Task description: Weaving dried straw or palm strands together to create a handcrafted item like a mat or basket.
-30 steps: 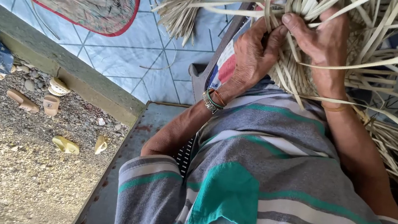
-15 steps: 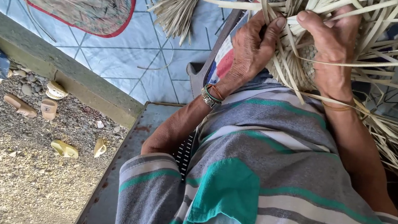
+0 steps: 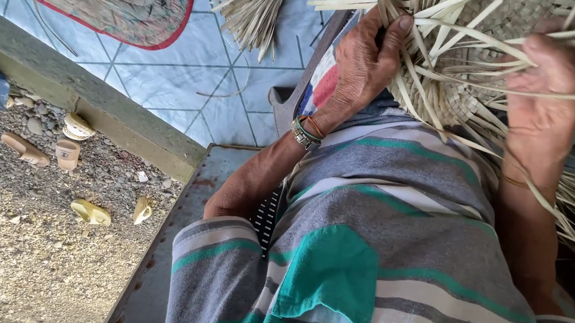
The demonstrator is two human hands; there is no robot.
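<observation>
The pale, half-woven piece of dried palm-leaf strips (image 3: 478, 68) lies across the person's lap at the top of the view, against the grey, white and teal striped shirt (image 3: 394, 248), with loose strip ends fanning out in every direction. It is the biggest thing in play, and its tight, rounded woven centre now shows bare, where half a second ago the right hand covered it.

That is the main change: the right hand (image 3: 547, 98) has slid from the middle of the weave out to its right edge. It is blurred with motion, its fingers curled among the loose strands; a strip seems to run through them, but I cannot tell for sure whether they are clenched on it. The move reads as a strand being drawn outward through the plait.

The left hand (image 3: 366, 58), with a beaded bracelet (image 3: 305, 133) at the wrist, has hardly shifted. Its fingers pinch a few strips at the weave's left edge, thumb raised, pinning the work in place.

Nothing here serves as a container; the woven round is shallow and holds nothing.

Further off, a loose bundle of dried leaf strips (image 3: 255, 4) rests on the blue patterned floor mat (image 3: 188, 76), and several sandals (image 3: 91, 213) lie scattered on the gravel ground (image 3: 13, 252).
</observation>
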